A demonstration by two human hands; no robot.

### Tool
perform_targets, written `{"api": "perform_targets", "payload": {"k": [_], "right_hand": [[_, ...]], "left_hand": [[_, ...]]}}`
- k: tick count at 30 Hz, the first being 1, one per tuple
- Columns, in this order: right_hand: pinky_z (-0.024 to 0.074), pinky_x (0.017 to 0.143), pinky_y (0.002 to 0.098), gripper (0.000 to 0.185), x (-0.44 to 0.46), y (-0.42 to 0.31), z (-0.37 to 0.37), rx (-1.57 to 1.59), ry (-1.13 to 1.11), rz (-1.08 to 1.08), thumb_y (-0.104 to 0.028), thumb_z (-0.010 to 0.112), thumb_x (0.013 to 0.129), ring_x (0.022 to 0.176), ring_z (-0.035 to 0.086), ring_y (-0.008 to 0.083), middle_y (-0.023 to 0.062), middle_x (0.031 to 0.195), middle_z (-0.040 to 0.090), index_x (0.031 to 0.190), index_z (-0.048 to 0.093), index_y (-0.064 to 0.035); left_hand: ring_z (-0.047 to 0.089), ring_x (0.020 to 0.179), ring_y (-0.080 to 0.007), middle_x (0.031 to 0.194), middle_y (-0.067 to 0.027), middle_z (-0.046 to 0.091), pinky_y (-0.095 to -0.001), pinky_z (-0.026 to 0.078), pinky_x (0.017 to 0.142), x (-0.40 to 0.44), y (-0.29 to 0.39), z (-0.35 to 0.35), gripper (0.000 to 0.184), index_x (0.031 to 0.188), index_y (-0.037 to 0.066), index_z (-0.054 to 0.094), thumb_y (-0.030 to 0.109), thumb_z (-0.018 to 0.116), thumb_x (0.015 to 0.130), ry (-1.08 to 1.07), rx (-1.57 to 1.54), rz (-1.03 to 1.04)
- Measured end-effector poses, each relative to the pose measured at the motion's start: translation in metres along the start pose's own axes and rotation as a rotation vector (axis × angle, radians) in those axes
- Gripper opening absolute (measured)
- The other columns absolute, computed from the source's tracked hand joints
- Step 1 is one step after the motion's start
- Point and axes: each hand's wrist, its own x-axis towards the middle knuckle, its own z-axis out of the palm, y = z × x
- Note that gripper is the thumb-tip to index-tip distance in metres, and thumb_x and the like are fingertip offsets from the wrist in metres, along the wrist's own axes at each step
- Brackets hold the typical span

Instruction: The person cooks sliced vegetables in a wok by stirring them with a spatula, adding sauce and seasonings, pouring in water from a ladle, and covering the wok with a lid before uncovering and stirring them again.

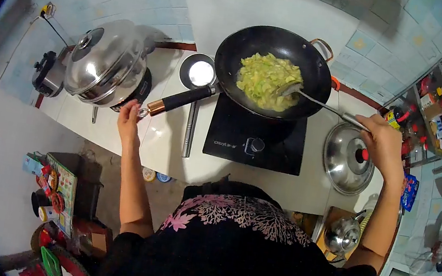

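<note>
A black wok (pixel 231 61) stands on the induction cooker (pixel 220 143), with chopped pale-green and yellow food (pixel 268 77) spread over its bottom. My right hand (pixel 382 140) is closed around the handle of a metal spatula (pixel 320 102), whose head rests in the food on the wok's right side. At the far end of the wok handle (pixel 184 101), my left hand (pixel 129 120) has its fingers bunched beside the metal hanging ring (pixel 144 112). Whether they grip that ring is unclear.
Left of the wok are a small pan (pixel 186 69) and a large lidded steamer (pixel 107 67). A glass-topped metal lid (pixel 340 165) lies right of the cooker. Farther right stands a rack of bottles (pixel 437 110); below is a kettle (pixel 343 236).
</note>
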Motion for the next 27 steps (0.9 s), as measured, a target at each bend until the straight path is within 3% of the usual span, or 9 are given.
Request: {"api": "perform_targets", "payload": {"k": [5,7,13,17,24,27], "right_hand": [[0.0475,0.065,0.0400,0.030,-0.002,0.002,-0.034,-0.039,-0.028,0.106,-0.004,0.066,0.072,0.076,0.061,0.0313,0.0108,0.085,0.060,0.101,0.065,-0.0116],[0.0475,0.065,0.0398,0.030,-0.002,0.008,-0.027,-0.061,-0.009,0.041,-0.004,0.066,0.072,0.076,0.061,0.0313,0.0106,0.085,0.060,0.101,0.065,-0.0116],[0.0479,0.066,0.0387,0.031,-0.002,0.009,-0.021,0.011,-0.034,0.074,-0.007,0.066,0.073,0.079,0.061,0.0307,0.0094,0.087,0.061,0.104,0.064,-0.0136],[0.0477,0.064,0.0391,0.033,0.004,0.015,0.006,0.037,0.136,0.024,-0.006,0.065,0.075,0.077,0.061,0.0313,0.0092,0.086,0.060,0.106,0.063,-0.0162],[0.0473,0.061,0.0379,0.034,0.001,0.038,0.022,0.190,0.077,0.069,-0.005,0.062,0.076,0.072,0.060,0.0302,0.0086,0.081,0.058,0.108,0.063,-0.0171],[0.0477,0.063,0.0376,0.036,0.001,0.054,0.010,0.060,0.072,0.048,-0.006,0.062,0.076,0.074,0.061,0.0284,0.0076,0.083,0.059,0.110,0.063,-0.0178]], "left_hand": [[0.057,0.089,-0.0111,0.103,-0.0066,0.062,-0.0234,0.044,0.078,-0.011,0.049,0.012,0.030,0.119,-0.001,0.055,0.015,0.055,0.094,-0.002,-0.077,0.184],[0.056,0.088,-0.0108,0.106,-0.0076,0.061,-0.0231,0.044,0.078,-0.016,0.060,0.021,0.029,0.119,-0.002,0.054,0.013,0.054,0.094,-0.006,-0.073,0.226],[0.058,0.097,-0.0144,0.112,-0.0088,0.060,-0.0255,0.045,0.082,-0.022,0.075,0.040,0.030,0.121,-0.001,0.054,0.014,0.052,0.095,0.025,0.022,0.313],[0.058,0.099,-0.0148,0.112,-0.0092,0.059,-0.0255,0.045,0.084,-0.026,0.078,0.046,0.028,0.120,-0.001,0.054,0.012,0.052,0.095,0.034,0.000,0.344],[0.057,0.101,-0.0165,0.110,-0.0107,0.059,-0.0284,0.046,0.088,-0.051,0.093,0.057,0.026,0.119,-0.002,0.054,0.007,0.050,0.094,0.116,0.057,0.444],[0.057,0.101,-0.0172,0.109,-0.0112,0.058,-0.0301,0.046,0.091,-0.066,0.097,0.056,0.026,0.118,-0.003,0.054,0.007,0.049,0.095,0.126,0.093,0.479]]}}
